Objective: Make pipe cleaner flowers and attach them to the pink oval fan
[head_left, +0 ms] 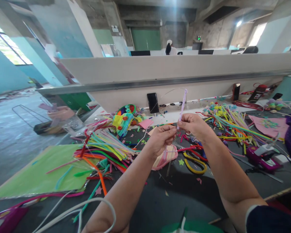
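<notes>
A lilac, fuzzy pipe-cleaner stem (183, 102) stands nearly upright between my hands, above the dark table. My right hand (192, 126) is closed in a pinch on its lower part. Just below, my left hand (163, 137) pinches the stem's bottom end, fingertips close to the right ones. Thin wires (169, 165) hang under the fingers, and another thin strand curves off the stem's top. Behind my left wrist lies a pink and cream striped pad (171, 153), partly hidden. A yellow pipe-cleaner loop (195, 165) rests below my right hand.
Bundles of colourful pipe cleaners (111, 145) lie left and more pipe cleaners (232, 123) right. A black phone (153, 103) leans on the partition (126, 69). A green sheet (50, 168), a white cable (94, 202) and a purple power strip (263, 158) flank the workspace.
</notes>
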Motion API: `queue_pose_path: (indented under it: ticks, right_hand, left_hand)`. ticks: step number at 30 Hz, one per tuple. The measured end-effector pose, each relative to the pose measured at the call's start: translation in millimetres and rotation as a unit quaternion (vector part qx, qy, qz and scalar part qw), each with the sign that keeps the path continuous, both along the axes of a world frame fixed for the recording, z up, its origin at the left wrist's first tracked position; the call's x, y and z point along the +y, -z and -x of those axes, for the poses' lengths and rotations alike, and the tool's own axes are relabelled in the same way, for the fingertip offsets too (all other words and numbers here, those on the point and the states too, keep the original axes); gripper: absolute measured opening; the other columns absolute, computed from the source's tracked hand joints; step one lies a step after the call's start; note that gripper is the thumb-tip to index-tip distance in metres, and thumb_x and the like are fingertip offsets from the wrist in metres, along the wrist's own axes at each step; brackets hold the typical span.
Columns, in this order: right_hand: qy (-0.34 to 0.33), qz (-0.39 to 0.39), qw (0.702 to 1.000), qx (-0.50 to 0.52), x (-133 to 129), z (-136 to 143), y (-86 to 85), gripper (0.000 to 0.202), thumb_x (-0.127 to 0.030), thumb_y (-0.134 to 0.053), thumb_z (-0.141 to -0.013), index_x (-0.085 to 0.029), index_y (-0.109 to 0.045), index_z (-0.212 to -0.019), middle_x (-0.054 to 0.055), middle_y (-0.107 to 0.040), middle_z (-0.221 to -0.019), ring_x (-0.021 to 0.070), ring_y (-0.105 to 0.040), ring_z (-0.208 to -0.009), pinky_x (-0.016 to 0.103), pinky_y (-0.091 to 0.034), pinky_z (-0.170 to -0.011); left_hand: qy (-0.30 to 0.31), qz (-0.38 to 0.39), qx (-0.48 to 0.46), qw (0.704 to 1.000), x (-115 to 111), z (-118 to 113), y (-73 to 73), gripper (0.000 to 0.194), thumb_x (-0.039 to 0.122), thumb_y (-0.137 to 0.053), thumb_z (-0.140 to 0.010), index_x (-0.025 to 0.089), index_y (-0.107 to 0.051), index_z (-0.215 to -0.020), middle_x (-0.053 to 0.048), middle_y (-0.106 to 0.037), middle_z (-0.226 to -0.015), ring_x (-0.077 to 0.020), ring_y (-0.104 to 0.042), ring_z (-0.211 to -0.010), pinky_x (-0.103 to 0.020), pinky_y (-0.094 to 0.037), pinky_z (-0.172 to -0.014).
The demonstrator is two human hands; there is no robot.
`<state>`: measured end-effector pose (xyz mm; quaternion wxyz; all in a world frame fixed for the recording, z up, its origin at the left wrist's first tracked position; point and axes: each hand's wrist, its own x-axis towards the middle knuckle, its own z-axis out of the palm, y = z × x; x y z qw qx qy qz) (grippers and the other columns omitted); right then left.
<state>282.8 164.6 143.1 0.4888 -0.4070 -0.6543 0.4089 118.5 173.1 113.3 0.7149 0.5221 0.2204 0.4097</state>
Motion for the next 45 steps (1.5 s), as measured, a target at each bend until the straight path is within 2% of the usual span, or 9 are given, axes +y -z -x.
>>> queue_pose_path:
  ticks: [7,11,15,18,21,27,36,41,45]
  right_hand:
    - [-0.123,0.035,0.988,0.089,3.1,-5.9,3.1,0.028,-0.036,-0.071,-0.069,-0.014,-0.054,-0.065,-0.005,-0.049,-0.052,0.0046,-0.034,-0.043,0.02,-0.022,-0.043]
    - [-0.159,0.03,0.981,0.112,7.4,-6.3,7.4,0.029,-0.039,-0.07,-0.071,-0.014,-0.056,-0.07,-0.004,-0.051,-0.055,0.0047,-0.036,-0.043,0.02,-0.026,-0.042]
    - [-0.042,0.015,0.998,0.039,6.9,5.0,6.7,0.026,-0.04,-0.064,-0.076,-0.016,-0.054,-0.07,-0.005,-0.048,-0.05,0.0066,-0.04,-0.04,0.02,-0.029,-0.04]
    - [0.058,0.002,0.998,-0.024,5.4,13.7,6.4,0.026,-0.037,-0.065,-0.073,-0.017,-0.051,-0.065,-0.006,-0.045,-0.045,0.0075,-0.04,-0.037,0.021,-0.028,-0.039]
    - [0.085,-0.007,0.996,-0.035,5.0,14.9,6.9,0.023,-0.034,-0.067,-0.072,-0.016,-0.054,-0.064,-0.006,-0.045,-0.045,0.0065,-0.037,-0.039,0.021,-0.025,-0.04]
    - [-0.031,-0.006,0.997,0.066,6.5,5.1,6.6,0.029,-0.038,-0.07,-0.07,-0.016,-0.053,-0.061,-0.006,-0.043,-0.047,0.0047,-0.031,-0.042,0.022,-0.02,-0.041]
    - [-0.189,0.007,0.965,0.184,9.2,1.7,14.5,0.036,-0.045,-0.076,-0.063,-0.015,-0.057,-0.065,-0.004,-0.051,-0.056,0.0037,-0.036,-0.043,0.019,-0.023,-0.041]
    - [-0.149,0.025,0.965,0.217,8.1,15.7,15.3,0.029,-0.042,-0.071,-0.072,-0.016,-0.06,-0.076,-0.006,-0.046,-0.051,0.0041,-0.033,-0.042,0.019,-0.026,-0.04]
    - [-0.053,0.012,0.983,0.177,5.4,26.8,15.1,0.026,-0.037,-0.072,-0.071,-0.016,-0.057,-0.072,-0.006,-0.047,-0.051,0.0055,-0.038,-0.042,0.02,-0.029,-0.038]
  left_hand:
    - [0.062,0.077,-0.041,0.994,-8.9,-2.9,-1.5,0.019,0.023,-0.072,-0.072,0.01,-0.057,-0.07,0.004,-0.045,-0.056,0.0019,-0.023,-0.038,-0.015,-0.013,-0.04]
    - [0.033,0.062,-0.047,0.996,-11.1,-5.3,-4.0,0.019,0.023,-0.072,-0.071,0.01,-0.058,-0.069,0.003,-0.047,-0.056,0.0012,-0.027,-0.039,-0.015,-0.013,-0.04]
    - [-0.079,-0.01,-0.007,0.997,-6.0,-3.5,-4.1,0.021,0.027,-0.072,-0.069,0.011,-0.059,-0.067,0.005,-0.042,-0.051,-0.0006,-0.028,-0.04,-0.017,-0.015,-0.04]
    - [-0.176,-0.115,0.068,0.975,-4.1,-2.0,-2.3,0.021,0.031,-0.07,-0.071,0.011,-0.063,-0.068,0.005,-0.042,-0.051,-0.0025,-0.031,-0.044,-0.017,-0.02,-0.043]
    - [-0.221,-0.175,0.119,0.952,-4.7,-2.5,-1.4,0.02,0.031,-0.069,-0.072,0.011,-0.065,-0.071,0.004,-0.046,-0.054,-0.0034,-0.035,-0.048,-0.018,-0.023,-0.044]
    - [-0.043,-0.01,0.048,0.998,-0.7,-0.5,-4.6,0.022,0.029,-0.073,-0.068,0.011,-0.059,-0.067,0.005,-0.042,-0.051,-0.0011,-0.028,-0.039,-0.017,-0.015,-0.039]
    - [0.078,0.146,-0.02,0.986,-20.6,-3.2,-18.4,0.019,0.019,-0.071,-0.064,0.011,-0.055,-0.068,0.004,-0.043,-0.055,0.0013,-0.026,-0.038,-0.013,-0.014,-0.036]
    - [-0.073,0.027,0.017,0.997,-15.2,3.5,-22.7,0.016,0.021,-0.073,-0.062,0.011,-0.06,-0.065,0.005,-0.041,-0.049,-0.0008,-0.027,-0.039,-0.016,-0.016,-0.037]
    - [-0.225,-0.163,0.144,0.95,-10.8,11.2,-21.8,0.013,0.025,-0.072,-0.066,0.013,-0.066,-0.067,0.004,-0.045,-0.048,-0.0044,-0.033,-0.044,-0.019,-0.024,-0.043]
